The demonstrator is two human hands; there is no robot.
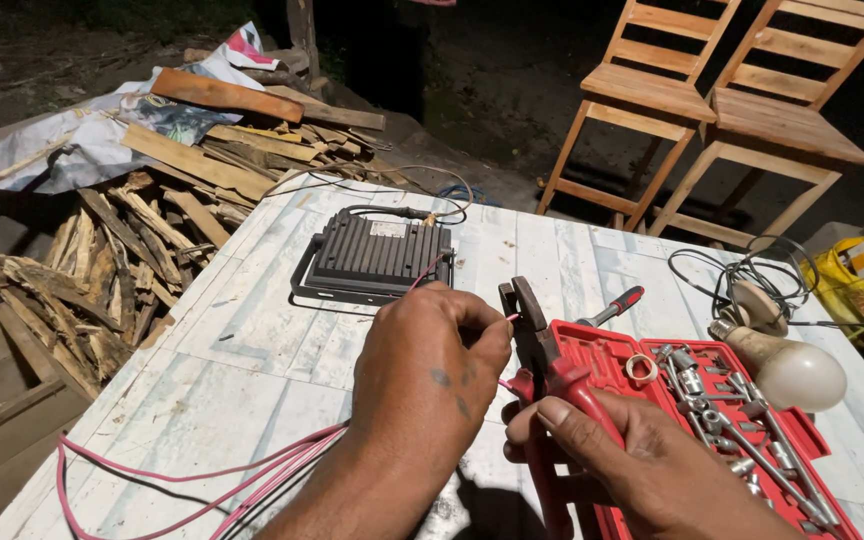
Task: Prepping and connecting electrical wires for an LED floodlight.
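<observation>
counter (252,340) is carrying the work | black floodlight (377,255) is lying face down behind the pliers | right hand (642,465) is clamping its grip on red-handled pliers (542,355), steadying them | left hand (427,375) is pinching pink wire (202,480) into their head

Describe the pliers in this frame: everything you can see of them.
The pliers have dark, worn metal jaws and red grips. They stand nearly upright, jaws up and slightly parted, over the near edge of the red tool tray. The right hand wraps the grips. The left hand holds a thin pink wire to the jaws. The lower grips are hidden by the hand.
</observation>
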